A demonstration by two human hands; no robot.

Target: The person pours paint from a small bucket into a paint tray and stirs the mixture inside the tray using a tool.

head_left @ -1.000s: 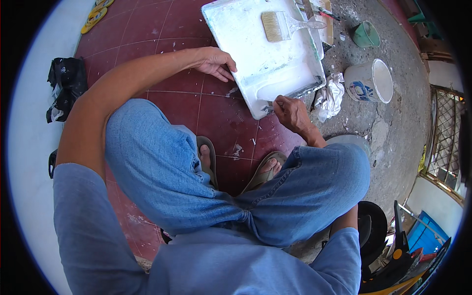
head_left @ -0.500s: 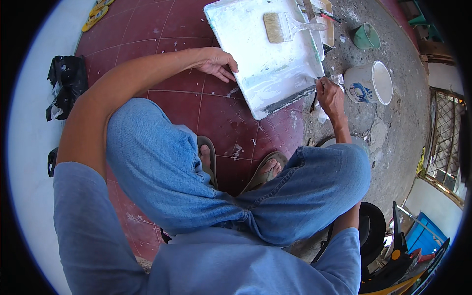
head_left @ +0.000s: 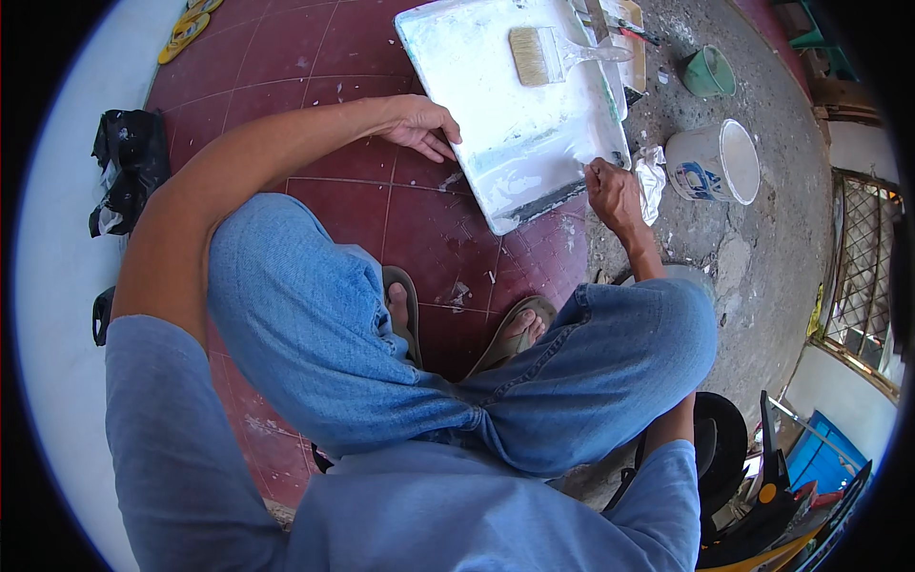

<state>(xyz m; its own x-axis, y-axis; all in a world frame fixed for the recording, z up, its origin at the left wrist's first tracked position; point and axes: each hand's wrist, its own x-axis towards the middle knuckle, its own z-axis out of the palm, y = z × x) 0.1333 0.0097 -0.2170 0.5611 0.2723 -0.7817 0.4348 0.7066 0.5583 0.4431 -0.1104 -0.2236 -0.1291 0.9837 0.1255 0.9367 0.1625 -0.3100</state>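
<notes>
A white paint tray (head_left: 515, 124), smeared with white paint and with a dark strip along its near edge, lies ahead of me, slightly tilted in view. My left hand (head_left: 422, 126) grips its left rim, the index finger and thumb at the edge and the other fingers lower down. My right hand (head_left: 616, 198) is closed at the tray's near right corner. Whatever small thing it pinches is hidden by the fingers. Across the tray's far part lies a wide paintbrush (head_left: 553, 55) with pale bristles and a whitish handle, touched by neither hand.
Right of the tray stand a white bucket (head_left: 713, 162) and a small green bucket (head_left: 707, 72). Crumpled white material (head_left: 650, 181) lies beside my right hand. Tools rest in a cream container (head_left: 629, 48). A black plastic bag (head_left: 132, 172) sits by the left wall.
My right hand has shifted left along the tray's near edge, uncovering more of the crumpled white material. My left hand stays at the left rim.
</notes>
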